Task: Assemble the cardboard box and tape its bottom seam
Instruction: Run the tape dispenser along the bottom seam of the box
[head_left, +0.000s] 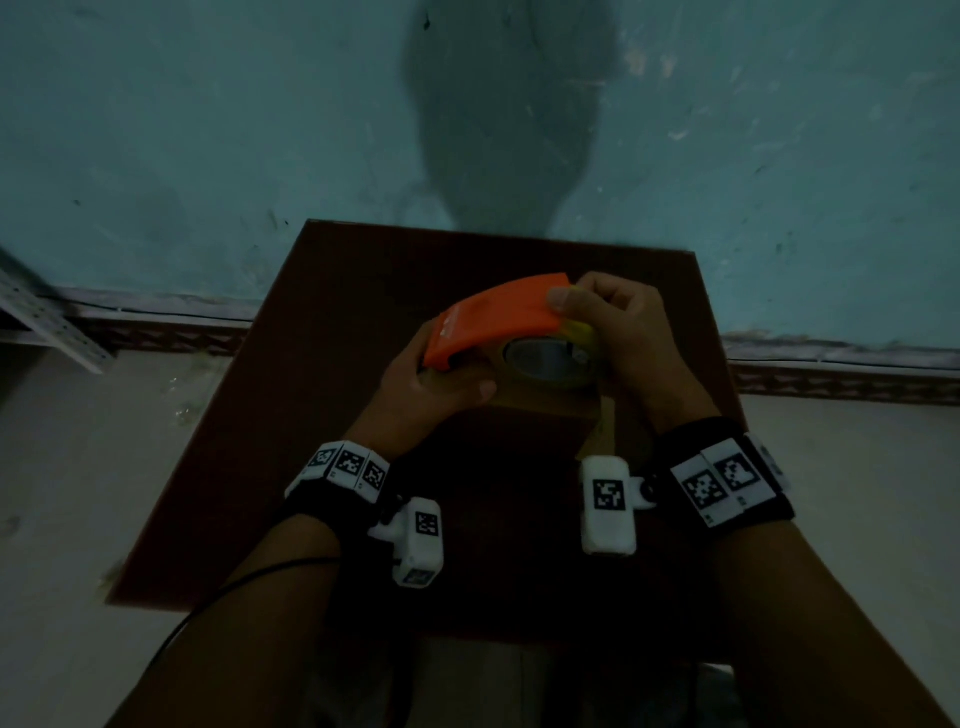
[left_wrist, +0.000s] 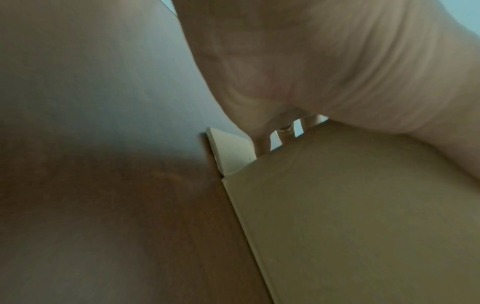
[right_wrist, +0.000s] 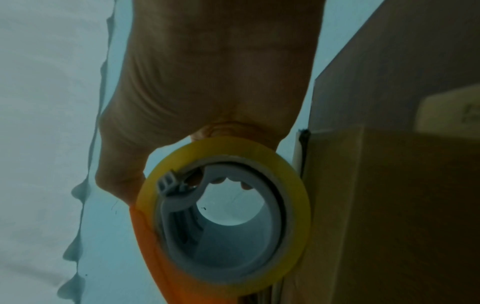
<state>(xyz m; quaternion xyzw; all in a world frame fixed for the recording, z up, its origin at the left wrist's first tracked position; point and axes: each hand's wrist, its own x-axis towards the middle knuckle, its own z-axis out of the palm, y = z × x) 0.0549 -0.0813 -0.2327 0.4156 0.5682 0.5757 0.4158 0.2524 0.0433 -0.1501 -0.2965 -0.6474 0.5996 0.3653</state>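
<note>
A small cardboard box (head_left: 540, 431) stands in the middle of a dark brown table (head_left: 291, 426). On its top lies an orange tape dispenser (head_left: 498, 322) with a yellowish tape roll (head_left: 582, 338). My right hand (head_left: 618, 327) grips the dispenser's far end, thumb on the orange shell. My left hand (head_left: 431, 379) holds the box's left top edge beside the dispenser's front, thumb across the top. A strip of tape (head_left: 602, 426) runs down the box's right front corner. The right wrist view has the roll (right_wrist: 298, 205) against the box (right_wrist: 389, 205). In the left wrist view the palm (left_wrist: 311, 61) covers the box (left_wrist: 363, 205).
The table fills the middle of the head view, with pale floor (head_left: 62, 493) on both sides and a teal wall (head_left: 208, 130) behind. A perforated metal bar (head_left: 47, 322) leans at the far left. A black cable (head_left: 208, 608) trails from my left wrist.
</note>
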